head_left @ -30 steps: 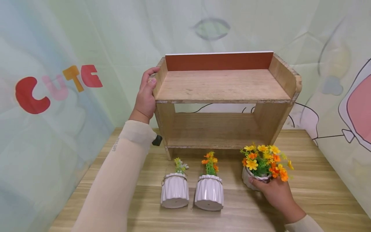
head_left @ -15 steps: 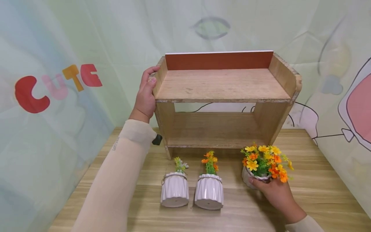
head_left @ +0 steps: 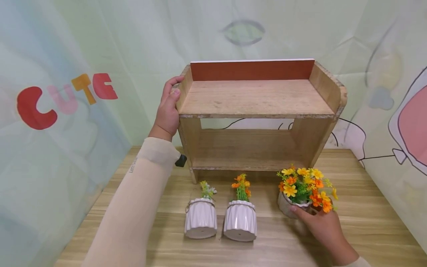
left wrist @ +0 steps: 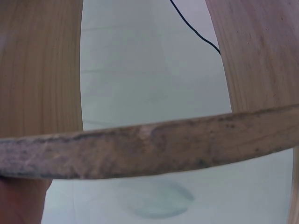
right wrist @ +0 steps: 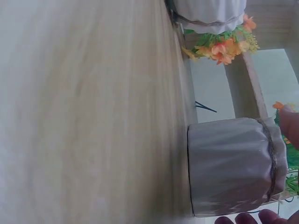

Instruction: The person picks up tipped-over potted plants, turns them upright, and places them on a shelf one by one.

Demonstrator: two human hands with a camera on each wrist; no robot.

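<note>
In the head view my left hand [head_left: 168, 113] grips the top of the left side panel of a wooden two-tier shelf [head_left: 257, 98]. The panel's edge [left wrist: 149, 149] crosses the left wrist view, with part of the hand [left wrist: 21, 200] below it. My right hand [head_left: 325, 230] is loosely around the right side of a white ribbed flowerpot [head_left: 288, 205] with yellow and orange flowers [head_left: 307, 181]. This pot [right wrist: 233, 168] stands on the table. The thumb [right wrist: 289, 123] is at its rim, and the fingertips [right wrist: 244, 218] show a small gap from its side.
Two more white pots stand in front of the shelf: one with pale flowers [head_left: 201, 218], one with orange flowers [head_left: 240, 221]. They share the wood-grain table [head_left: 360, 207] with the shelf. A printed curtain [head_left: 150, 44] hangs behind.
My right hand has shifted slightly right and toward me, its thumb sliding back along the pot's rim. The pot stays in place. My left hand has not moved.
</note>
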